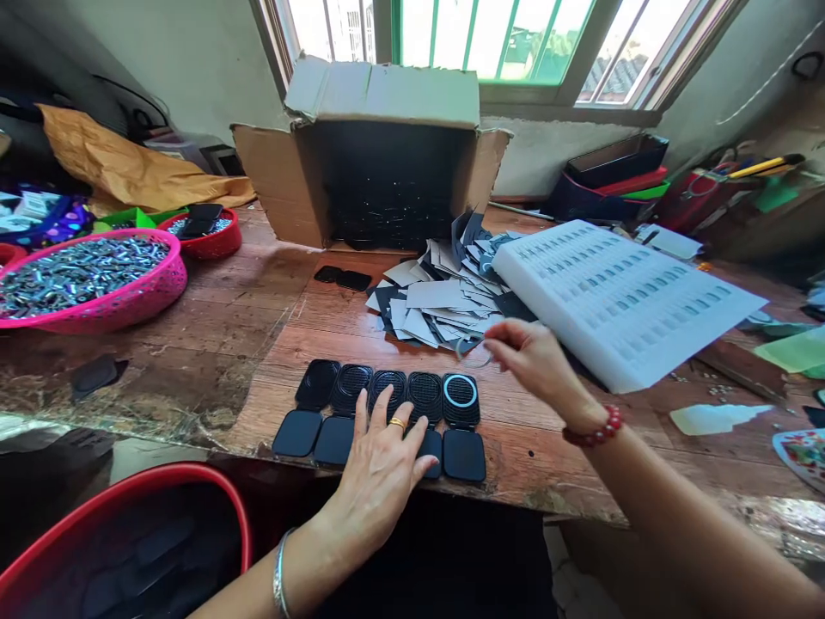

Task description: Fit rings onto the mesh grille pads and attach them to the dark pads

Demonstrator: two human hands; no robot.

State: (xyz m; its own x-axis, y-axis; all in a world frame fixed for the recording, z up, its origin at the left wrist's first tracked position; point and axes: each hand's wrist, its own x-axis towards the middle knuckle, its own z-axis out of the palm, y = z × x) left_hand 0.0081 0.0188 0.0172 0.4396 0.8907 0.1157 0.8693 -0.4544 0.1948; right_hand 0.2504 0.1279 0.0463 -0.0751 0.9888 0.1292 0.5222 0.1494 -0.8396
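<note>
In a row near the table's front edge lie several opened black square hinged cases [464, 454], their flat halves towards me and their ridged halves away. A white ring [460, 391] lies in the ridged half of the rightmost case. My left hand [385, 456] rests over the middle cases with its fingers spread, covering parts of them. To the right and above the row, my right hand [532, 357] pinches a thin pale ring [473, 352] between thumb and fingers. That ring is held in the air and looks slightly blurred.
Beyond the hands are a pile of grey and black paper pieces [431, 297], a white foam block [619, 301] and an open cardboard box [271, 185]. A pink basket [129, 297] of small metal parts stands left. A squeeze bottle [712, 419] lies right; a red tub [241, 516] sits below the edge.
</note>
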